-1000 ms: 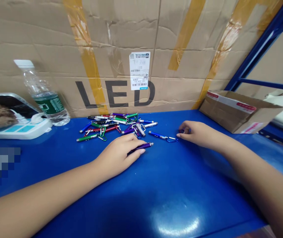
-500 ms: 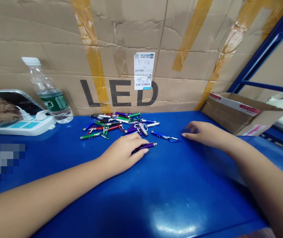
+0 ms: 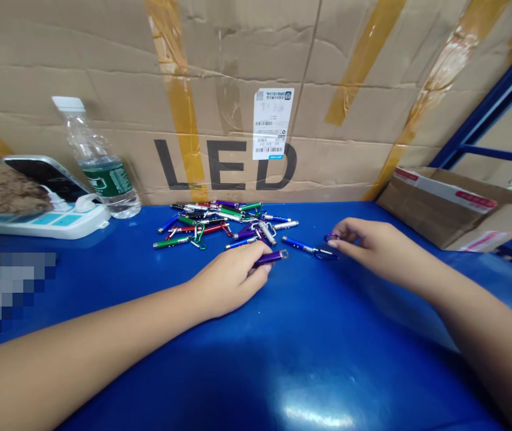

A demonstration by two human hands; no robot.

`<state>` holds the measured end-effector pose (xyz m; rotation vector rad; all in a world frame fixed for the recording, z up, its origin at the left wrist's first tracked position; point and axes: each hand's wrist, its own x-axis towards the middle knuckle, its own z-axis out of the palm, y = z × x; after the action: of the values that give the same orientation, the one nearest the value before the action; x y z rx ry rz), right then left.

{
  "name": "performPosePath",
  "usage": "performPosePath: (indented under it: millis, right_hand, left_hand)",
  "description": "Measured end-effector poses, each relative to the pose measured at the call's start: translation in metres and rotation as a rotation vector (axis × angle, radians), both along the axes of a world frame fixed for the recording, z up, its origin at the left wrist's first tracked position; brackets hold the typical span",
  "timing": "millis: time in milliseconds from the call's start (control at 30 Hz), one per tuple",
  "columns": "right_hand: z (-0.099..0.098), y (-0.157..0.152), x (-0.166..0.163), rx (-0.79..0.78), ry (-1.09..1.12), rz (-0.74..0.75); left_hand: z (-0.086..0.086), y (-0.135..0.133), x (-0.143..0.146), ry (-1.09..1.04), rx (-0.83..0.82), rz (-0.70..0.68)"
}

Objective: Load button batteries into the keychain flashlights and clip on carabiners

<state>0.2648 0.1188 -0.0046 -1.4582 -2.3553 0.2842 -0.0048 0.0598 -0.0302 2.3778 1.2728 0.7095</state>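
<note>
My left hand (image 3: 233,275) is closed around a slim purple keychain flashlight (image 3: 270,258). The metal loop at its end sticks out to the right. Over on the right, my right hand (image 3: 372,244) pinches a small purple carabiner (image 3: 329,237) between thumb and fingers; part of it is hidden by the fingertips. Between the hands lies a blue flashlight (image 3: 298,244) with a dark blue carabiner (image 3: 326,255) on its end. Behind my left hand is a loose pile of similar flashlights in green (image 3: 171,242), red, silver, blue, purple and black, several with carabiners.
A water bottle (image 3: 107,173) and a white power strip (image 3: 90,221) with a phone (image 3: 47,176) stand at the left. An open cardboard box (image 3: 435,206) sits at the right, near a blue metal frame (image 3: 484,102). A big carton (image 3: 220,72) marked LED backs the blue table (image 3: 256,359).
The view has shifted slightly, so the table things appear further right. The purple carabiner now shows clearly at my right fingertips. The purple flashlight's end loop is more visible.
</note>
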Motion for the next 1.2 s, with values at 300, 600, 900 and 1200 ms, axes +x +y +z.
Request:
performPosePath:
  millis: [300, 600, 900, 1200]
  right_hand:
    - [-0.015, -0.048, -0.061, -0.075, 0.24, 0.323]
    - [-0.017, -0.046, -0.056, 0.197, -0.06, 0.294]
    - [-0.021, -0.044, -0.056, 0.226, -0.023, 0.342]
    - [-0.022, -0.054, -0.064, 0.247, -0.357, 0.274]
  left_hand:
    - [0.0, -0.003, 0.008, -0.02, -0.057, -0.096]
    - [0.002, 0.004, 0.005, -0.19, -0.2, 0.002]
    - [0.004, 0.003, 0.007, -0.189, -0.117, 0.049]
    - [0.003, 0.0, 0.009, -0.162, -0.081, -0.018]
